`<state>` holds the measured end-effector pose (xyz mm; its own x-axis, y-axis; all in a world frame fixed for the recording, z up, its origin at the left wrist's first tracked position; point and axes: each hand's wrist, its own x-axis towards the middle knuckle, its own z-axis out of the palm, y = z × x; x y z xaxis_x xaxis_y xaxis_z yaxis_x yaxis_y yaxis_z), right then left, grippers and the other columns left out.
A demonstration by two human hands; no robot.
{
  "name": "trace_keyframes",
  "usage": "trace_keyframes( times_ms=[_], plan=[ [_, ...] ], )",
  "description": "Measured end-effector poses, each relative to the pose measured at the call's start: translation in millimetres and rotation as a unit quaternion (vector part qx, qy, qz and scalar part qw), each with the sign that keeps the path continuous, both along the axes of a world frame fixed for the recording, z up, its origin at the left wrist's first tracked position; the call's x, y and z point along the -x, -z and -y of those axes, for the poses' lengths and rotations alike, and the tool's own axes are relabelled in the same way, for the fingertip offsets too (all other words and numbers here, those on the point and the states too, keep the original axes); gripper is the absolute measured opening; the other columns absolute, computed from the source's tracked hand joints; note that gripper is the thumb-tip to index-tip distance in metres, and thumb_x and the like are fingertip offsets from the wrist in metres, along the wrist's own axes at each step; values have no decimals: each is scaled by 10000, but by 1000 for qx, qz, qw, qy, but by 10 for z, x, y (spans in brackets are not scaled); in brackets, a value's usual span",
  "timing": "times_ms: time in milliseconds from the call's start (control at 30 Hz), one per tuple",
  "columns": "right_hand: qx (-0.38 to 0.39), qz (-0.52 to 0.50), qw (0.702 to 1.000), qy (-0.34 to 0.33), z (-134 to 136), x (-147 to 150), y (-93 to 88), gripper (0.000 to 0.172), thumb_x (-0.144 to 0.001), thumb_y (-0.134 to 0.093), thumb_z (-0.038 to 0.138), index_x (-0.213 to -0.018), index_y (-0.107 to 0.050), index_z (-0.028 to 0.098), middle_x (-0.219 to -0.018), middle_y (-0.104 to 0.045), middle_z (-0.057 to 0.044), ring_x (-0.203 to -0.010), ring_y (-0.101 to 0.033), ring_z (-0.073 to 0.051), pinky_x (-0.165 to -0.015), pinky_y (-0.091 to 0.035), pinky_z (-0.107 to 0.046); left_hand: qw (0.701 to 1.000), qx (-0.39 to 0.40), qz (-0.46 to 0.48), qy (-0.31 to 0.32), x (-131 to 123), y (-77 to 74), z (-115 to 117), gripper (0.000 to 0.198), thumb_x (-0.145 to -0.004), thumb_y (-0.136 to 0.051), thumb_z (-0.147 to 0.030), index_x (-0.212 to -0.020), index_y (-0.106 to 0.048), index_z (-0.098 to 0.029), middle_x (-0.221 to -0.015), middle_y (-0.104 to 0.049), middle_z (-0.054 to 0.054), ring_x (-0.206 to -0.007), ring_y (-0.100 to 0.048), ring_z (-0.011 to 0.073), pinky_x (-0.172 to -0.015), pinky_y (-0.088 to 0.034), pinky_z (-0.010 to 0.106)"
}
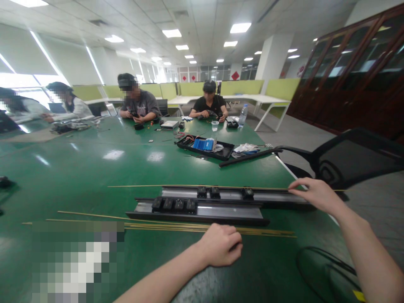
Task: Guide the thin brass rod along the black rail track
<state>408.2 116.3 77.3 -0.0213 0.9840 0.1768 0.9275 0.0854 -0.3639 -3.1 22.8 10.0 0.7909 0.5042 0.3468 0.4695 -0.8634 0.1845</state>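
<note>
Two long dark channels with pale metal floors lie side by side on the green table. The far channel (229,194) holds small black blocks, two together and a third block (248,193) farther right. In the near channel (230,211), several black blocks (173,205) sit in a row at the left. My right hand (311,193) pinches a thin brass-coloured rod (135,186) that runs along the far channel. My left hand (221,245) is curled closed on the table, beside several loose thin rods (164,227); nothing shows in its fingers.
Farther back are a black tray (227,152) with a blue item, white gloves (246,150) and a dark bar (249,157). A black cable (315,249) loops at the right, near a mesh chair (362,151). People sit across the table, one person (208,105) opposite.
</note>
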Motion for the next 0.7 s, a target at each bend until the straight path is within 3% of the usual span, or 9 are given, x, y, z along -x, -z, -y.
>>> trace_keyframes(
  times_ms=[433,700],
  plan=[
    [-3,25,999,24,-8,-88,24,340,-736,-658,562,-880,-768,274,-1018,-749,-35,-933,-661,-252,-817,-486,-354,1000,0,8,2,-6,-2,-5,133,-916,-534,-288,-837,-586,-194,-770,-628,4,-682,-608,141,-530,-339,268],
    [-23,54,997,40,28,-123,-7,327,-724,-636,529,-847,-770,258,-960,-754,-48,-874,-667,-249,-770,-485,-343,1000,3,6,2,4,-13,-5,122,-911,-547,-279,-832,-583,-193,-774,-628,8,-695,-617,139,-554,-383,252]
  ],
)
